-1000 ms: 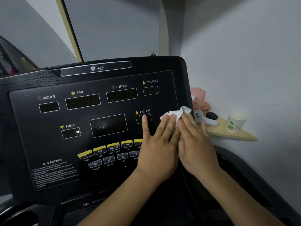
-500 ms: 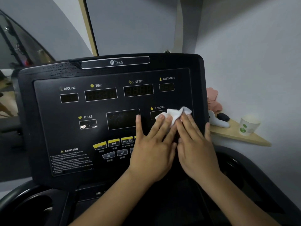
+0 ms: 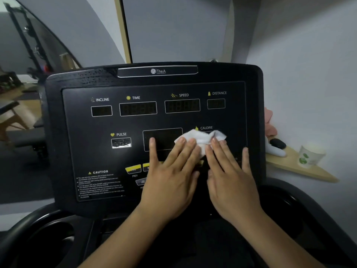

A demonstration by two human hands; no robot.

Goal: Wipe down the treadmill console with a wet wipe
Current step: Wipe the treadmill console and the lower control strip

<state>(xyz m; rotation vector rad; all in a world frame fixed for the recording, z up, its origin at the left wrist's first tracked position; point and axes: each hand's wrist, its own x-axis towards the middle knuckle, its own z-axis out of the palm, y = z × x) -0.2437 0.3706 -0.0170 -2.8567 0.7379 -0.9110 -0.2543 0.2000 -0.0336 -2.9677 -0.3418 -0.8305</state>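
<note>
The black treadmill console (image 3: 81,132) faces me, with labelled displays for incline, time, speed, distance, pulse and calorie. A crumpled white wet wipe (image 3: 201,137) lies on the panel just under the calorie label. My left hand (image 3: 170,178) and my right hand (image 3: 229,176) lie flat side by side on the panel, fingers spread, and the fingertips of both press on the wipe's lower edge. The hands cover most of the yellow and grey button rows; only the leftmost buttons show.
A wooden corner shelf (image 3: 295,167) at the right wall holds a paper cup (image 3: 309,155), a dark small object (image 3: 278,143) and pink items (image 3: 270,122). A cup holder (image 3: 48,238) sits at the lower left of the treadmill. Furniture stands in the room at far left.
Both hands and the wipe have slid left across the panel, from the right edge beside the calorie window to under the calorie label. The camera view has also shifted so the console sits further right.
</note>
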